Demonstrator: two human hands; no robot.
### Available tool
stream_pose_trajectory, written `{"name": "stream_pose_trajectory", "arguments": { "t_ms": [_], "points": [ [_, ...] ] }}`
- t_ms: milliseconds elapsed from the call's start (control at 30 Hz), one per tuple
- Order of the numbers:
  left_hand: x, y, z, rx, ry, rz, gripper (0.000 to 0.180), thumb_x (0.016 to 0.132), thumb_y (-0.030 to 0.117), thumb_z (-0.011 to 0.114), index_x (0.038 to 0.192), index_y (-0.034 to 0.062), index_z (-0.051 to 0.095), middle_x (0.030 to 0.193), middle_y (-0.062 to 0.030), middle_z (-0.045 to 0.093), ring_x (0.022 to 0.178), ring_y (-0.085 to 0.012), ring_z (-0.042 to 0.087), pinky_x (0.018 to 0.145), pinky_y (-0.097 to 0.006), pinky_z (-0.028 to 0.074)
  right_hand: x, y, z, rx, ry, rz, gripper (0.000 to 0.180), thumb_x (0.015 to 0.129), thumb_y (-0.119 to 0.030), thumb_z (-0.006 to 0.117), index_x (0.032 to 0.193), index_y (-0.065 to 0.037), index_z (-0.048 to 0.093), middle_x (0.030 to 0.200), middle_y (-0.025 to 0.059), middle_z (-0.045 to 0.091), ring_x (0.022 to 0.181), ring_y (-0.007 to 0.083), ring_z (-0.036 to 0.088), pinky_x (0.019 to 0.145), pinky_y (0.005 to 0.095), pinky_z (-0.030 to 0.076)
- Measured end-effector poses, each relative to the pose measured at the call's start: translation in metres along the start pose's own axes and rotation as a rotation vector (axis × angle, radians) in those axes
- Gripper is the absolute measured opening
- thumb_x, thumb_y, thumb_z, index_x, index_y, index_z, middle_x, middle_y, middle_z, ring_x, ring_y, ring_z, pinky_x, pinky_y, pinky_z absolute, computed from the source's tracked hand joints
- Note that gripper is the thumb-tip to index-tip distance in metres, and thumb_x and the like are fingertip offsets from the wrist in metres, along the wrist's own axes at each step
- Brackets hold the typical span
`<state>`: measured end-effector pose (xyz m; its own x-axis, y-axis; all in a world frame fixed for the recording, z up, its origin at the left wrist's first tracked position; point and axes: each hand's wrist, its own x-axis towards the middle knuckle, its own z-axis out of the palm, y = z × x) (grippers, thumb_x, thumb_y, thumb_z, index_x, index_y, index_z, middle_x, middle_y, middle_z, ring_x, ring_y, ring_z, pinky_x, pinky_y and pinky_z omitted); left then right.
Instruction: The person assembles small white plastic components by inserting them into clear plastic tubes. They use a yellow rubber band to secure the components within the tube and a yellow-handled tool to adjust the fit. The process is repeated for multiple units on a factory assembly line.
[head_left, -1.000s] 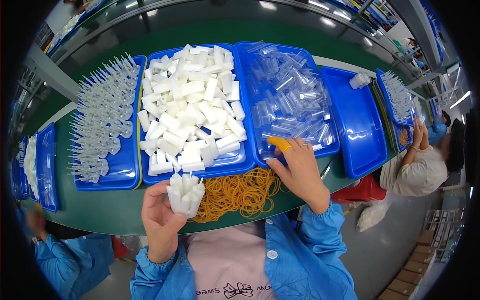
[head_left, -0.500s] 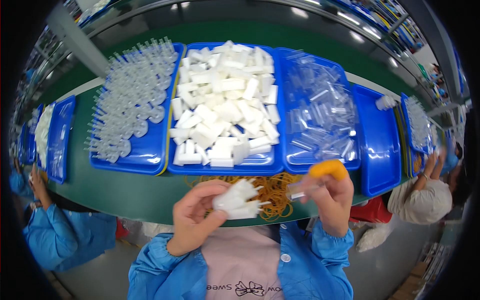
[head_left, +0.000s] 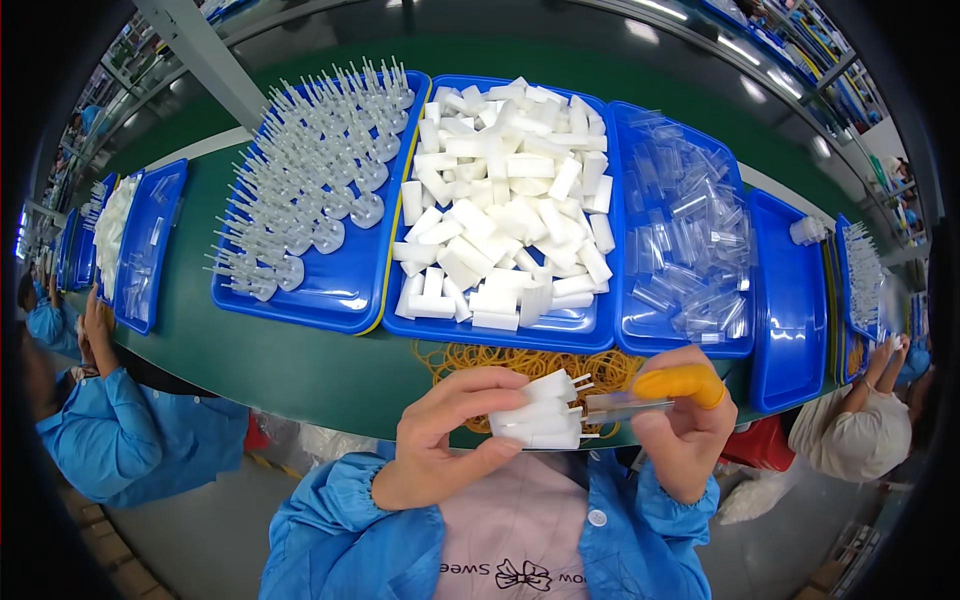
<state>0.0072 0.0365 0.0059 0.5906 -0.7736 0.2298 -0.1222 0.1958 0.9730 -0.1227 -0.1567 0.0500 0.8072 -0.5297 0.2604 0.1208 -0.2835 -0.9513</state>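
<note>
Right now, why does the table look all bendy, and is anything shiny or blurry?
Head view: the green table looks curved, likely from the fisheye lens; head view: white glare shines on the blue tray left of the white blocks, which look very bright; head view: the clear tube at the right fingers is faint and see-through; head view: far edges look softer.

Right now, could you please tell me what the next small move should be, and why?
Probably ease the clear tube leftward onto one of the thin pins: the right hand pinches it with its free end close to them, while the left hand grips the white bunch, pins toward the tube.
</note>
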Motion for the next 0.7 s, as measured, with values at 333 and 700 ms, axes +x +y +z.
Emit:
{"name": "stream_pose_trajectory", "arguments": {
  "t_ms": [333, 700],
  "points": [
    [0.001, 0.006, 0.001, 0.143, 0.063, 0.101, 0.035, 0.072, 0.004, 0.075, 0.106, -0.0006, 0.065, 0.114, -0.0165, 0.060, 0.099, -0.0255, 0.060, 0.083, -0.032, 0.050, 0.001, -0.008, 0.012, -0.041, 0.015, 0.042, 0.032, 0.068, -0.005, 0.078, 0.095, 0.001, 0.061, 0.085, 0.0094, 0.063, 0.073, 0.0154, 0.061, 0.067, 0.0269, 0.046],
    [-0.002, -0.001, 0.000, -0.110, 0.072, -0.081, 0.037, 0.073, 0.002, 0.071, 0.109, -0.0003, 0.064, 0.114, -0.0145, 0.059, 0.104, -0.0231, 0.058, 0.089, -0.032, 0.045, 0.000, -0.008, 0.006, -0.134, -0.046, 0.006, 0.032, 0.067, -0.013, 0.082, 0.090, -0.001, 0.063, 0.080, 0.0091, 0.064, 0.068, 0.0161, 0.062, 0.062, 0.0264, 0.046]
  ]
}}
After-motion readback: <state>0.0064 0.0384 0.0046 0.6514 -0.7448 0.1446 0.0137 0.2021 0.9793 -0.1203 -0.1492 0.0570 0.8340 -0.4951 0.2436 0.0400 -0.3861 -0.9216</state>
